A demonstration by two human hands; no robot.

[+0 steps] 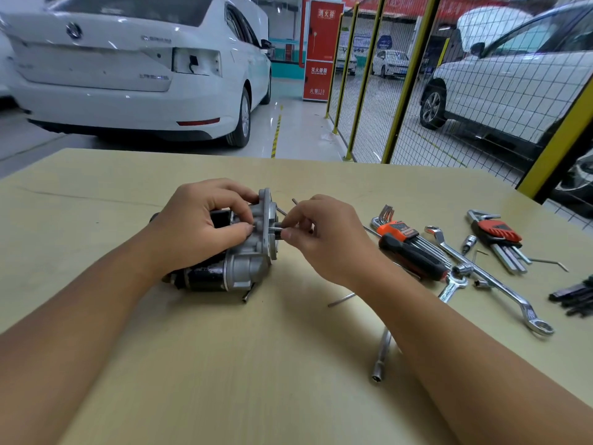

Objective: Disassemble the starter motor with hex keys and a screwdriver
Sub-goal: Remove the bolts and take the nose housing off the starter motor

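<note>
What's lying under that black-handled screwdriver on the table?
The screwdriver lies across the long silver keys of the orange-holder hex key set. Its handle hides their middle; only their ends show. Its tip is hidden too.

Left hand point(205, 226) covers starter motor point(237, 252) top; black tool bundle point(574, 298), far right of motor, cut by frame edge.

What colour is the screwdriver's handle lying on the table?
Black with an orange-red end, on the screwdriver; the head view shows it best.
</note>
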